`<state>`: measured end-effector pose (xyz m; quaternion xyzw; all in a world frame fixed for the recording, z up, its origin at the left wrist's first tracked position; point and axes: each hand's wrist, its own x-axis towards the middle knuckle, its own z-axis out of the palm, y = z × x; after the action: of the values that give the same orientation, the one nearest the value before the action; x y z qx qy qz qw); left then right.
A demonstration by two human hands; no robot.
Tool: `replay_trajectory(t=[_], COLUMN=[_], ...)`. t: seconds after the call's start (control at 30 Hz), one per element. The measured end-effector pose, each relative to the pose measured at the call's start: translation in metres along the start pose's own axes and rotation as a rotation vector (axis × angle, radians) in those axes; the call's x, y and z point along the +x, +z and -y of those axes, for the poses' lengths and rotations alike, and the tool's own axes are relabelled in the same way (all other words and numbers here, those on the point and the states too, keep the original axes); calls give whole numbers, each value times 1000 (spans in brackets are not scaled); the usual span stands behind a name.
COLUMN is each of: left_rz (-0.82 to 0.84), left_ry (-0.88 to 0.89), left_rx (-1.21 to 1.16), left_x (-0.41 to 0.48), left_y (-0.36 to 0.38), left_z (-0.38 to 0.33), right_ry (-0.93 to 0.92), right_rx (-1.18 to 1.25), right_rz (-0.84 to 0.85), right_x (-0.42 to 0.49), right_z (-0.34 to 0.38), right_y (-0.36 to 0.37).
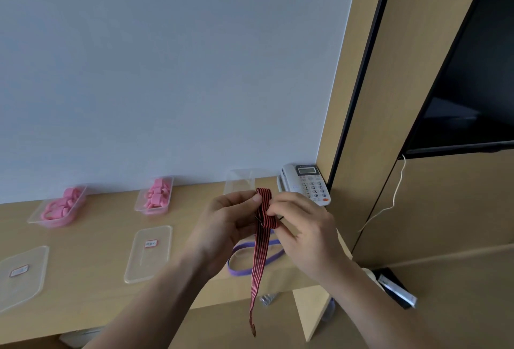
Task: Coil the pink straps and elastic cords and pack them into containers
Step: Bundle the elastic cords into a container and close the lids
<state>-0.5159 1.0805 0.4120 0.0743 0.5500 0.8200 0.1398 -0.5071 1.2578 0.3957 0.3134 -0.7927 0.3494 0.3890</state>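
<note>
i hold the red and black striped elastic cord [264,209] above the wooden desk [97,279], my left hand [230,220] and right hand [303,226] both pinching its upper part, which is folded into a few loops. its long tail hangs down past the desk edge, flat and ribbed. under it lies a purple elastic band [244,268], maybe a closed loop.

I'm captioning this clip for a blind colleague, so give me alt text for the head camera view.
Two bare hands, left hand and right hand, coil a red-and-black striped elastic cord above a wooden desk, its tail hanging down. Behind sit two clear containers of pink straps, an empty container, two lids, a purple band and a telephone.
</note>
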Motion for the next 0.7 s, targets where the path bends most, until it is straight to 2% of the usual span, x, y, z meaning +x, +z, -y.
replay_trajectory(t=[0.17, 0.27, 0.33, 0.4, 0.5, 0.57, 0.7], left_rz=[-41, -68, -56, -38, -71, -104, -128], left_ry=[30, 37, 45, 55, 67, 61, -15], left_rx=[30, 37, 45, 65, 92, 81, 76], left_x=[0, 0, -1, -2, -3, -4, -7], left_y=[0, -2, -1, 1, 3, 4, 6], left_z=[4, 5, 6, 6, 7, 7, 7], right_ry=[-40, -6, 99, 305, 568, 597, 653], right_rx=[-102, -43, 51, 136, 256, 328, 426], right_rz=[7, 9, -16, -13, 171, 248, 234], right_x=[-5, -6, -4, 1, 10, 14, 19], right_z=[-1, 2, 4, 6, 4, 2, 1], right_y=[1, -2, -4, -6, -10, -12, -14])
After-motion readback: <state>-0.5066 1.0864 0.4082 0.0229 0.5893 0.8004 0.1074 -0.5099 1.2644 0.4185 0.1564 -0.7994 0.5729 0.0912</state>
